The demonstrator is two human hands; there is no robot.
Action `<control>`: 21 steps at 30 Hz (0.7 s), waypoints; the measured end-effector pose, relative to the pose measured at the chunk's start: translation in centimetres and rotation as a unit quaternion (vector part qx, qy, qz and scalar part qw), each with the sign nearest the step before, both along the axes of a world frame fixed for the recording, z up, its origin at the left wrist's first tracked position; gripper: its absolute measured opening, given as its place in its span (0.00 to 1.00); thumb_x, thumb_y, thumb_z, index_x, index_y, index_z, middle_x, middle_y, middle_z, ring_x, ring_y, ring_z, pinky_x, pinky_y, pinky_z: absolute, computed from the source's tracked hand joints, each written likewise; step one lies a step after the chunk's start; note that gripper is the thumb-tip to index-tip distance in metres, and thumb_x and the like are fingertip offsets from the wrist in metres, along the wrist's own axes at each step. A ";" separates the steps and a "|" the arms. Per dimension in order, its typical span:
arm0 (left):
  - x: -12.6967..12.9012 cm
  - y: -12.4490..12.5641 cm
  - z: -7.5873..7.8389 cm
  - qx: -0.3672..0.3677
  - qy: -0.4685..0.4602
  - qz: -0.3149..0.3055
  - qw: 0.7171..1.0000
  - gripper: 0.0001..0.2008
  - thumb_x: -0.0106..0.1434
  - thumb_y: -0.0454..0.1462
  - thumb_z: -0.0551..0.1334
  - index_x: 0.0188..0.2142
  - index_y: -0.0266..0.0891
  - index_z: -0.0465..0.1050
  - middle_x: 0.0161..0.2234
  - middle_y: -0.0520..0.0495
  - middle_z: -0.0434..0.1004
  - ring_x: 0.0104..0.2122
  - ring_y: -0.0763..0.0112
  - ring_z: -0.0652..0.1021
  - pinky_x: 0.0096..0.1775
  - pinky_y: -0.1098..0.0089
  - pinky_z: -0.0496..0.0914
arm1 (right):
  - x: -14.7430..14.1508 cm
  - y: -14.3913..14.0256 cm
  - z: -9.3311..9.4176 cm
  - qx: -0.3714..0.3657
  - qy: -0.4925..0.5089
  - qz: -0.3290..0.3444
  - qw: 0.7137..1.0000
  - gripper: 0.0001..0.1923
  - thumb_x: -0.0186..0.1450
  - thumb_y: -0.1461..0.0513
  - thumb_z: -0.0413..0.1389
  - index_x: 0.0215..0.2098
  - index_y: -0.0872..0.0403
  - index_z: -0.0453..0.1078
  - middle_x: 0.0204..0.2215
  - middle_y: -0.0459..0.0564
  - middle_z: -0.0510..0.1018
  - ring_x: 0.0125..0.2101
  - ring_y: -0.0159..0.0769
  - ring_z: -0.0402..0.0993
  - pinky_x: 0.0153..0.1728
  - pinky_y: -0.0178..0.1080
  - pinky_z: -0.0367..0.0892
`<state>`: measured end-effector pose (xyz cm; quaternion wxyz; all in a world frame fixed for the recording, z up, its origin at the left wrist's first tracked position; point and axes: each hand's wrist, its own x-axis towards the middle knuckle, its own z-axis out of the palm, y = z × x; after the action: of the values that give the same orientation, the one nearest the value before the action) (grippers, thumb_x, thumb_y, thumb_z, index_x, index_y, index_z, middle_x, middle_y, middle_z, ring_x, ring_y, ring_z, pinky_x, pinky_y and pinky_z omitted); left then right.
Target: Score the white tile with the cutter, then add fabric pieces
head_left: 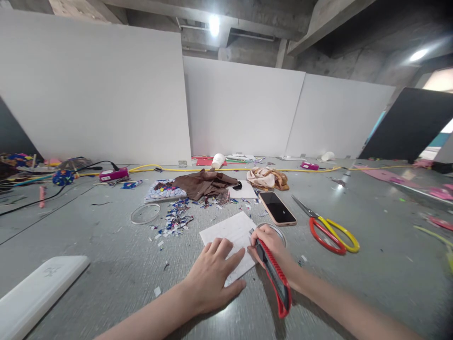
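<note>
A wide grey floor (106,264) stretches to white partition boards, strewn with craft debris. Near the middle lies a white sheet (231,233), flat on the floor. The left hand (212,274) presses down on its near edge, fingers spread and palm flat, pinning it. The right hand (271,245) is closed around a red utility knife (274,276), its tip resting at the sheet's right edge. This looks like a cut in hand; the stroke likely calls for steady pressure while the sheet is kept from sliding.

Beyond lie a phone (277,208), red-and-yellow scissors (329,230), a brown cloth (203,183), and coloured paper scraps (177,217).

The blade tip is hidden behind the fingers, so any cut line cannot be made out. A round clear rim (279,230) sits partly behind the right hand; what it is stays unclear.
</note>
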<state>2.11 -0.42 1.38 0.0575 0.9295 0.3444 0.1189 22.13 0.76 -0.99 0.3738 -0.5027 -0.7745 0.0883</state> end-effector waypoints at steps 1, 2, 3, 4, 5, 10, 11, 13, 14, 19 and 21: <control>0.1 0.0 0.1 0.000 0.000 0.001 1.000 0.26 0.60 0.48 0.55 0.57 0.46 0.58 0.45 0.43 0.64 0.44 0.54 0.64 0.44 0.53 0.63 | 0.0 0.0 0.0 0.002 -0.001 0.001 1.000 0.04 0.57 0.65 0.54 0.25 0.53 0.62 0.24 0.45 0.66 0.29 0.34 0.66 0.27 0.34 0.61; 0.1 0.0 0.1 0.000 0.001 0.002 1.000 0.26 0.60 0.48 0.55 0.57 0.47 0.57 0.45 0.43 0.64 0.44 0.54 0.63 0.44 0.53 0.63 | 0.0 0.0 -0.1 0.005 0.000 0.000 1.000 0.04 0.57 0.65 0.54 0.25 0.53 0.63 0.24 0.45 0.66 0.29 0.34 0.66 0.27 0.34 0.61; 0.2 -0.1 0.2 0.000 0.002 0.002 1.000 0.26 0.60 0.48 0.55 0.57 0.47 0.57 0.44 0.43 0.64 0.44 0.54 0.63 0.44 0.54 0.63 | 0.0 0.1 -0.2 0.007 0.002 -0.003 1.000 0.04 0.56 0.65 0.54 0.25 0.53 0.63 0.24 0.45 0.66 0.29 0.34 0.66 0.27 0.34 0.61; 0.2 -0.1 0.2 0.001 0.004 0.003 1.000 0.26 0.60 0.48 0.55 0.57 0.47 0.57 0.44 0.43 0.64 0.43 0.54 0.63 0.44 0.54 0.63 | 0.0 0.1 -0.2 0.006 0.002 -0.003 1.000 0.04 0.56 0.65 0.54 0.25 0.53 0.63 0.24 0.45 0.66 0.29 0.34 0.66 0.27 0.34 0.61; 0.3 -0.1 0.3 0.002 0.008 0.005 1.000 0.26 0.60 0.47 0.55 0.57 0.47 0.58 0.43 0.44 0.64 0.43 0.54 0.63 0.44 0.54 0.63 | 0.0 0.1 -0.3 0.006 0.004 -0.004 1.000 0.03 0.56 0.65 0.54 0.25 0.53 0.63 0.25 0.45 0.65 0.29 0.34 0.66 0.27 0.34 0.61; 0.5 -0.2 0.4 0.010 0.019 0.008 1.000 0.26 0.59 0.47 0.56 0.56 0.46 0.59 0.44 0.43 0.64 0.43 0.54 0.64 0.43 0.54 0.62 | -0.2 0.1 -0.2 0.025 0.009 -0.024 0.999 0.04 0.56 0.65 0.54 0.24 0.53 0.63 0.24 0.45 0.65 0.28 0.35 0.66 0.29 0.36 0.61; 0.5 -0.2 0.4 0.012 0.017 0.008 1.000 0.26 0.59 0.47 0.56 0.56 0.46 0.59 0.44 0.43 0.64 0.43 0.54 0.64 0.43 0.54 0.62 | -0.3 0.0 -0.1 0.034 0.011 -0.037 0.999 0.04 0.55 0.65 0.54 0.24 0.53 0.62 0.24 0.45 0.66 0.28 0.35 0.66 0.30 0.37 0.61; 0.5 -0.2 0.4 0.014 0.014 0.008 1.000 0.25 0.59 0.47 0.56 0.55 0.45 0.60 0.44 0.43 0.64 0.43 0.54 0.64 0.44 0.54 0.62 | -0.3 -0.1 0.0 0.052 0.016 -0.062 0.997 0.05 0.55 0.65 0.54 0.24 0.53 0.62 0.24 0.45 0.67 0.29 0.36 0.65 0.33 0.39 0.61; 0.5 -0.2 0.3 0.014 0.013 0.008 1.000 0.24 0.59 0.46 0.56 0.55 0.45 0.61 0.44 0.43 0.64 0.43 0.54 0.64 0.44 0.54 0.62 | -0.3 -0.1 0.0 0.062 0.022 -0.072 0.995 0.05 0.56 0.65 0.55 0.24 0.52 0.62 0.24 0.45 0.67 0.29 0.36 0.65 0.35 0.40 0.60; 0.4 -0.2 0.4 0.012 0.005 0.004 1.000 0.24 0.59 0.47 0.56 0.54 0.45 0.61 0.43 0.44 0.64 0.43 0.54 0.64 0.44 0.55 0.62 | -0.1 -0.3 -0.2 0.111 0.024 -0.091 0.989 0.05 0.58 0.64 0.54 0.26 0.51 0.61 0.26 0.45 0.68 0.32 0.37 0.65 0.40 0.43 0.59; 0.4 -0.2 0.3 0.013 0.005 0.003 1.000 0.24 0.59 0.46 0.55 0.55 0.45 0.60 0.43 0.44 0.64 0.43 0.55 0.64 0.44 0.55 0.62 | 0.0 -0.3 -0.3 0.125 0.016 -0.097 0.987 0.05 0.58 0.64 0.53 0.26 0.51 0.60 0.26 0.44 0.69 0.31 0.37 0.65 0.42 0.44 0.58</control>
<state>2.53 -0.67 1.71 0.0433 0.9298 0.3455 0.1188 22.12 0.51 -1.24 0.4525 -0.5237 -0.7208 -0.0378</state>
